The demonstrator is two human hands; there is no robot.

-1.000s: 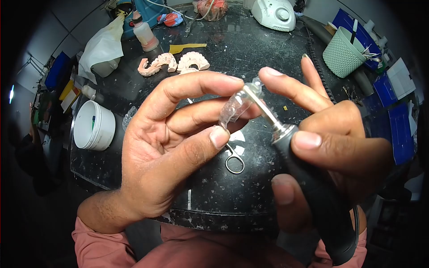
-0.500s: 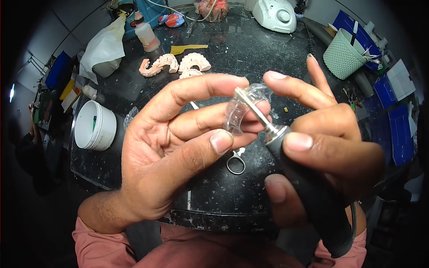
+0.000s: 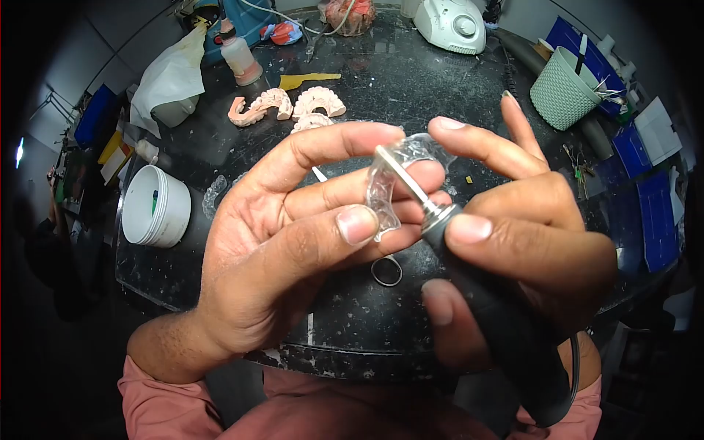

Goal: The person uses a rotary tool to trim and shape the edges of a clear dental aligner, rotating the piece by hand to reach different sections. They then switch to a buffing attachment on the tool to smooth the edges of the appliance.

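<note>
A clear plastic dental aligner (image 3: 380, 196) is pinched by my left hand (image 3: 268, 246), with the thumb and index finger at its side and other fingers behind it. My right hand (image 3: 543, 253) wraps round a black rotary handpiece (image 3: 506, 323) with a silver collar. Its thin metal bit (image 3: 405, 180) points up and left, and the tip overlaps the aligner's upper left edge in this view. My right index fingertip is right at the aligner's far edge. Below the hands, a metal finger ring of a tool (image 3: 386, 271) lies on the dark bench (image 3: 352, 323).
Several pinkish dental models (image 3: 319, 103) lie beyond my hands, near a yellow strip (image 3: 312, 79). A white tub (image 3: 172, 216) stands left, beside another clear piece (image 3: 214, 194). Farther back are a squeeze bottle (image 3: 240, 62) and a white control unit (image 3: 451, 26). A green basket (image 3: 561, 92) holds tools.
Both hands have shifted slightly left, the handpiece and bit with them. The aligner has turned a little, so its lower end hangs lower and its curve shows wider.
</note>
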